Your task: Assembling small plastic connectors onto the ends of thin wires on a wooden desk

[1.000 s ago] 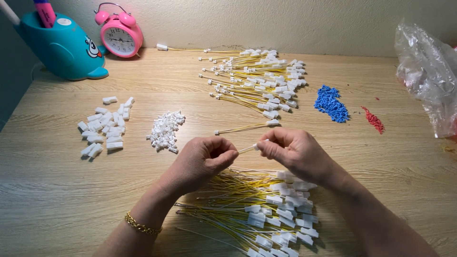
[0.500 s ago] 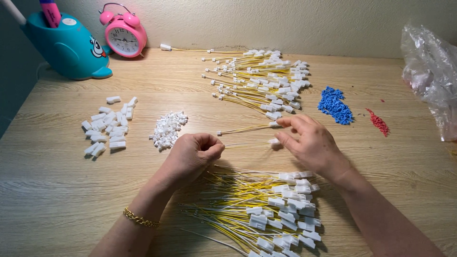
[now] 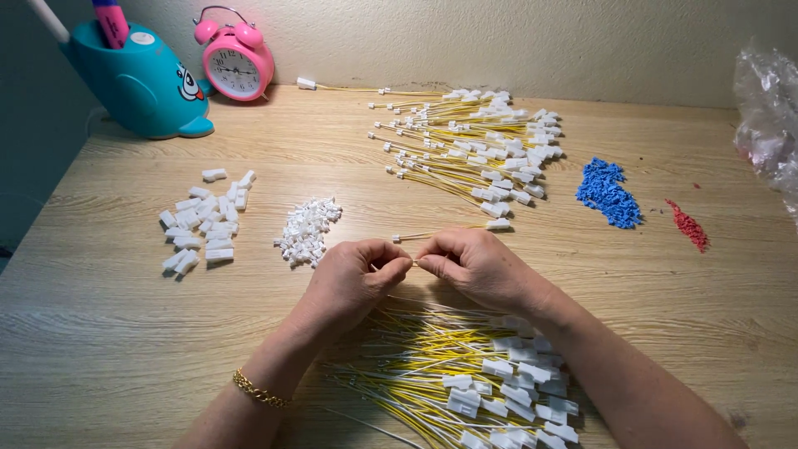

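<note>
My left hand (image 3: 353, 278) and my right hand (image 3: 474, 266) meet fingertip to fingertip over the wooden table (image 3: 108, 349), pinching something small between them; it looks like a thin yellow wire end, mostly hidden. Just below the hands lies a loose pile of yellow wires with white connectors (image 3: 465, 374). One finished wire (image 3: 453, 230) lies just beyond my right hand. A small heap of tiny white caps (image 3: 306, 231) sits left of my left hand. A gold bracelet (image 3: 258, 391) circles my left wrist.
A larger pile of finished yellow wires (image 3: 478, 145) lies at the back. White connector housings (image 3: 204, 220) are at left, blue bits (image 3: 608, 193) and red bits (image 3: 688, 224) at right. A teal whale-shaped holder (image 3: 137, 83), a pink alarm clock (image 3: 234, 60) and a clear plastic bag (image 3: 769, 116) line the edges.
My right hand laid a finished wire down beyond it, then came back toward my left hand. Both hands now meet again at the fingertips.
</note>
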